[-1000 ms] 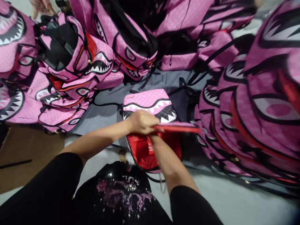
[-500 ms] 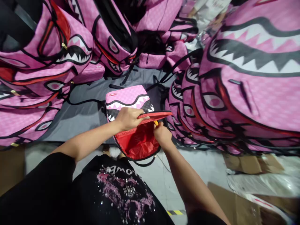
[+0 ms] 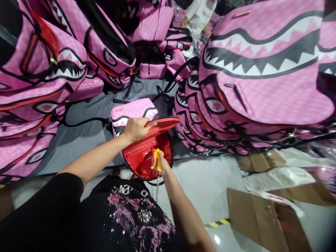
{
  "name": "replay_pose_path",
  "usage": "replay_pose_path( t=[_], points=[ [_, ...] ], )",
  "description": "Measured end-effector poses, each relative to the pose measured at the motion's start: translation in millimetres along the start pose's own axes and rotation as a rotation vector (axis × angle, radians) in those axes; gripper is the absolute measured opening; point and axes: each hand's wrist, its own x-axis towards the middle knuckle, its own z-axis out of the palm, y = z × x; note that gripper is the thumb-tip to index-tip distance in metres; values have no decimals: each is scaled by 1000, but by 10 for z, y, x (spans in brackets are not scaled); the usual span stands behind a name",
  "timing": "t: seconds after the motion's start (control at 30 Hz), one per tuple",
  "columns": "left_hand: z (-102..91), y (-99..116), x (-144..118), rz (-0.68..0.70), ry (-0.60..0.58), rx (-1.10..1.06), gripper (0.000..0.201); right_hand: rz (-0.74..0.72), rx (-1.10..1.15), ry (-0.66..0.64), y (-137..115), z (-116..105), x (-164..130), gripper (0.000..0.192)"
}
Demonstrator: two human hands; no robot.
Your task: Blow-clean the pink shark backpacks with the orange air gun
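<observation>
A pink backpack [image 3: 139, 105] with a shark-mouth print lies on the grey-covered table in front of me, its top unzipped and its red lining showing. My left hand [image 3: 138, 129] is closed on the edge of the raised front panel, holding the opening wide. Over the opening, my right hand [image 3: 163, 162] grips small yellow-handled snips [image 3: 157, 155]; their blades are hard to make out. The backpack's black carry handle [image 3: 154, 182] hangs at the near edge.
Pink shark-print backpacks are piled at the left [image 3: 31, 115] and stacked at the right [image 3: 262, 63]. A grey cloth [image 3: 86, 108] covers the table. Cardboard [image 3: 252, 217] and clear plastic wrap [image 3: 278, 176] lie on the floor. Another person in a white shirt [image 3: 201, 15] is across the table.
My right hand has moved from the right rim, left and toward me over the opening, bringing the snips into plainer sight. The left hand keeps its hold. The view has shifted right.
</observation>
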Motion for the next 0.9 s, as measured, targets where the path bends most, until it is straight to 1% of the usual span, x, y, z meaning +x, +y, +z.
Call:
replay_pose_path(
  t=[0.07, 0.1, 0.17, 0.23, 0.3, 0.37, 0.47, 0.6, 0.63, 0.7, 0.8, 0.83, 0.9],
  points=[
    [8, -22, 1, 32, 1, -11, 53, -14, 345, -142, 20, 237, 107, 65],
    [7, -49, 11, 41, 6, -17, 55, -12, 496, -228, 62, 320, 131, 63],
    [-13, -115, 49, 60, 40, -25, 58, 3, 662, -397, 188, 410, 151, 59],
    [-47, -169, 103, 94, 94, -30, 59, 21, 841, -540, 324, 432, 171, 58],
    [-78, -191, 157, 166, 123, -39, 57, 17, 986, -580, 424, 428, 215, 58],
    [-91, -184, 196, 239, 116, -43, 55, 11, 1112, -620, 478, 426, 276, 55],
    [-86, -144, 219, 292, 104, -35, 54, -3, 1230, -640, 500, 438, 343, 49],
    [-55, -100, 213, 346, 113, -27, 54, -5, 1191, -611, 467, 453, 292, 48],
    [-40, -97, 214, 360, 122, -25, 54, -13, 1137, -601, 444, 444, 258, 50],
    [-1, -104, 234, 383, 139, -20, 53, -57, 892, -567, 370, 382, 190, 55],
    [49, -102, 303, 400, 115, 8, 55, -92, 416, -544, 185, 136, 164, 55],
    [50, -80, 321, 410, 81, 19, 56, -99, 315, -523, 106, 14, 192, 52],
    [16, 24, 292, 436, -5, 46, 57, -131, 220, -428, -65, -263, 304, 46]
  ],
)
